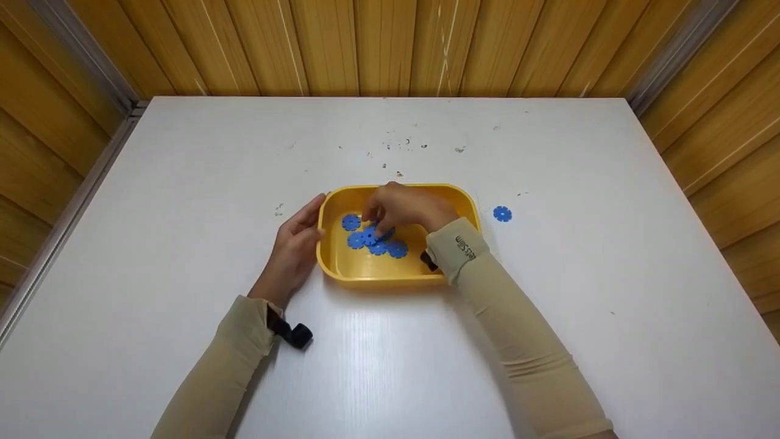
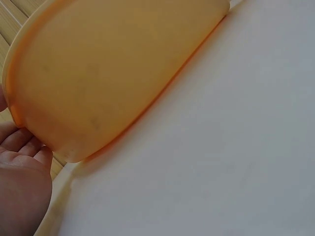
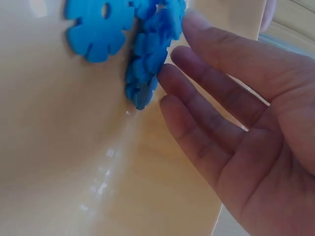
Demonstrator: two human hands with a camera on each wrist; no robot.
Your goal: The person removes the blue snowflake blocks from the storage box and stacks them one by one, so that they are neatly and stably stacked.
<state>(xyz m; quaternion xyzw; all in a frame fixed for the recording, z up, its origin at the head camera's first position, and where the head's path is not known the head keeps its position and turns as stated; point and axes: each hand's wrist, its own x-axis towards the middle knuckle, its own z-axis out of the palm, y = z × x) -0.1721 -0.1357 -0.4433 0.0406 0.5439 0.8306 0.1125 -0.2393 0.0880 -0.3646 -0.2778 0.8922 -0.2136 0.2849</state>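
A yellow plastic tray (image 1: pixel 378 279) stands on the table with several blue notched discs (image 1: pixel 398 249) on its floor, some overlapping. My left hand (image 1: pixel 297 250) grips its left end, thumb at the rim and fingers along the outer wall; the left wrist view shows those fingers (image 2: pixel 22 142) reaching behind the tray wall (image 2: pixel 113 69). Inside the tray, my right hand (image 1: pixel 405 207) pinches a blue disc (image 1: pixel 370 235) at the cluster. In the right wrist view the thumb meets blue discs (image 3: pixel 147 56) seen nearly edge-on, and the index finger is hidden.
A single blue disc (image 1: pixel 503 213) lies on the white table (image 1: pixel 609 256), just right of the tray. Wood-patterned walls (image 1: pixel 384 49) border the table at the back and both sides. A black wrist camera (image 1: pixel 298 335) sticks out beside the left sleeve.
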